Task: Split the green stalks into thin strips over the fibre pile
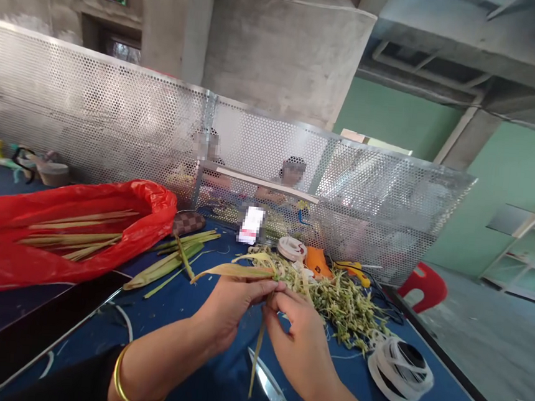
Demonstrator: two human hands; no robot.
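Note:
My left hand (235,304) and my right hand (296,328) meet over the blue table, fingertips pinched together on a dry, yellowish strip of corn husk (235,271). Its broad end points left past my left hand, and a narrow tail (256,355) hangs below the fingers. The exact spot they pinch is hidden by the fingers. Metal scissors (272,388) with red handles lie beneath my right forearm, blades pointing up-left. Just beyond my right hand spreads a pile of knotted greenish-yellow husk pieces (347,304). More husk leaves (168,270) lie to the left.
A red plastic bag (155,200) holding long husk strips lies at left. White spools (400,371) (292,249), an orange packet (319,263), a yellow tool (357,272) and a lit phone (251,225) are around. A perforated metal partition (264,131) stands behind, people beyond it.

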